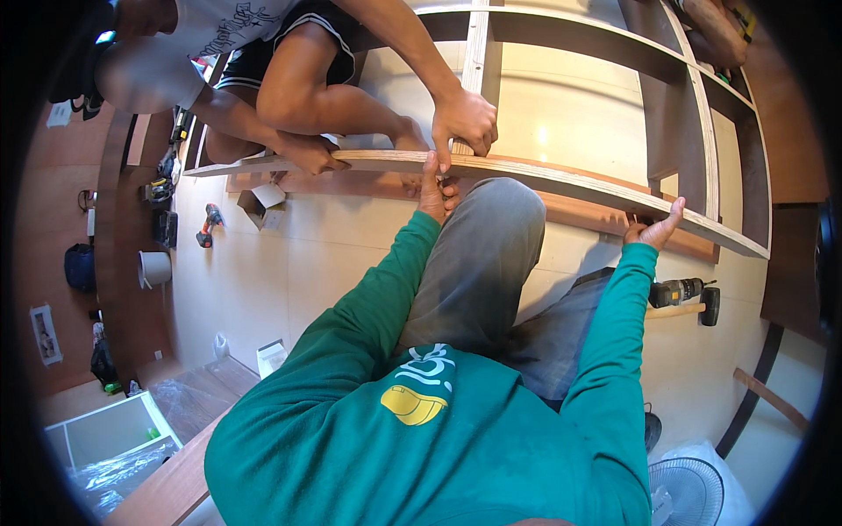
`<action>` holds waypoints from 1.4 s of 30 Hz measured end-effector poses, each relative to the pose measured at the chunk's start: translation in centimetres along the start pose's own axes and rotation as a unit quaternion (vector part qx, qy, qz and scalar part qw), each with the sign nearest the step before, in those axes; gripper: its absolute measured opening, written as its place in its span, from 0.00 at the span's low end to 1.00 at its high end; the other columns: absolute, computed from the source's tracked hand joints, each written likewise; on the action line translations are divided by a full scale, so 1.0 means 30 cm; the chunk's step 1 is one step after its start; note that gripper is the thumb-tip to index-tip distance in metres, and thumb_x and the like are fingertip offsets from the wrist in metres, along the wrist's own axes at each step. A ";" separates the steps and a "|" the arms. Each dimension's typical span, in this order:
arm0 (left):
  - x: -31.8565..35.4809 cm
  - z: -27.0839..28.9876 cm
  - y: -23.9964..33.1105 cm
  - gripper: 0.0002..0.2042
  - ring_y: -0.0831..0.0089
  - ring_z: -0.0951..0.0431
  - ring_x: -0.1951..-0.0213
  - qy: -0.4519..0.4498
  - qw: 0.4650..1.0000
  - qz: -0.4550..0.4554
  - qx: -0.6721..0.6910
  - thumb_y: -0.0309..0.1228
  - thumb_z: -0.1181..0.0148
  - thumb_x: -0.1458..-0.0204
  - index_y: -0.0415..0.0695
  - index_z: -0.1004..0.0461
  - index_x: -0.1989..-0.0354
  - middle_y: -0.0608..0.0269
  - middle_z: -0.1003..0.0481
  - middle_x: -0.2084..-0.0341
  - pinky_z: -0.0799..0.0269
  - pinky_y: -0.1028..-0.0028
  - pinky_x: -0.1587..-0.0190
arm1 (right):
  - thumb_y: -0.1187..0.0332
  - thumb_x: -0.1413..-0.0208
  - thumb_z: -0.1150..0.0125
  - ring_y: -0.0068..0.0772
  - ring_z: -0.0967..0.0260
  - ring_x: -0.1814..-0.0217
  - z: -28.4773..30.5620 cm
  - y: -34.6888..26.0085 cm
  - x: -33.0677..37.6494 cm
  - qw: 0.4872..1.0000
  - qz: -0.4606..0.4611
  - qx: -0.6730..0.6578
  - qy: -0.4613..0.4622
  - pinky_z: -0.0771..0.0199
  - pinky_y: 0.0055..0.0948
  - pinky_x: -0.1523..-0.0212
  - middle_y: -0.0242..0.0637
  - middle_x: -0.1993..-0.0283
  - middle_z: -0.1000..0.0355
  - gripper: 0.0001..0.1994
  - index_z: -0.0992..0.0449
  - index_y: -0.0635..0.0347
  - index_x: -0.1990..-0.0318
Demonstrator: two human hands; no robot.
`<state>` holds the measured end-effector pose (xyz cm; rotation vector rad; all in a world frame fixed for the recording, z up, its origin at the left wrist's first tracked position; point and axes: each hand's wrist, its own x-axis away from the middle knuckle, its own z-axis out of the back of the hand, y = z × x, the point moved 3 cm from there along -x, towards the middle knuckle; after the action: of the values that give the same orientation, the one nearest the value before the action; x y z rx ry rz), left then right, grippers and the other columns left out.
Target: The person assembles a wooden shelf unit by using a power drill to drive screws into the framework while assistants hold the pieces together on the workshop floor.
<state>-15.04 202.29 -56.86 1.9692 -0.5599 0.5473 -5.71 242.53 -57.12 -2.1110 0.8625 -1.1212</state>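
Observation:
A large plywood frame (579,183) with several compartments lies in front of me, its long near board running from left to right. My left hand (436,190) grips that board near its middle, the thumb up against the pale edge and the fingers curled beneath. Farther right, my right hand (656,231) holds the same board, with its thumb over the edge and its fingers partly hidden. A co-worker's hand (467,121) presses at the joint of the crosspiece (474,53), just beyond my left hand. The co-worker's other hand (309,154) grasps the board farther left.
A drill (675,292) and a hammer (709,307) lie on the floor to my right. At left are a red cordless driver (209,225), an opened small box (262,203) and a white bucket (154,269). A fan (688,493) stands at lower right. Another person's arm (715,33) shows at far right.

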 end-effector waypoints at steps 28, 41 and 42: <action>0.079 0.214 0.124 0.41 0.74 0.28 0.71 0.255 0.898 -0.086 -0.348 0.72 0.43 0.53 0.37 0.20 0.60 0.62 0.26 0.75 0.34 0.73 0.65 | 0.26 0.56 0.36 0.39 0.33 0.44 0.085 0.090 -0.062 0.998 0.037 0.000 -0.049 0.27 0.39 0.52 0.41 0.40 0.33 0.50 0.35 0.58 0.36; 0.856 0.189 0.323 0.10 0.87 0.51 0.89 0.299 0.899 -0.194 -0.256 0.42 0.49 0.37 0.50 0.27 0.64 0.80 0.45 0.86 0.59 0.81 0.87 | 0.34 0.55 0.29 0.37 0.34 0.42 0.078 0.124 -0.076 0.993 0.060 -0.099 -0.009 0.27 0.45 0.52 0.38 0.41 0.33 0.40 0.31 0.55 0.43; 0.875 0.177 0.323 0.10 0.87 0.51 0.89 0.300 0.894 -0.202 -0.265 0.41 0.49 0.37 0.50 0.27 0.64 0.80 0.45 0.87 0.59 0.81 0.87 | 0.35 0.54 0.29 0.38 0.33 0.43 0.077 0.121 -0.079 0.991 0.076 -0.106 0.001 0.26 0.46 0.53 0.40 0.42 0.32 0.40 0.31 0.58 0.44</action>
<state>0.76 189.47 -36.91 1.2456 0.0975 0.6189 -5.72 242.56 -62.04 -2.1690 1.1676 -0.9901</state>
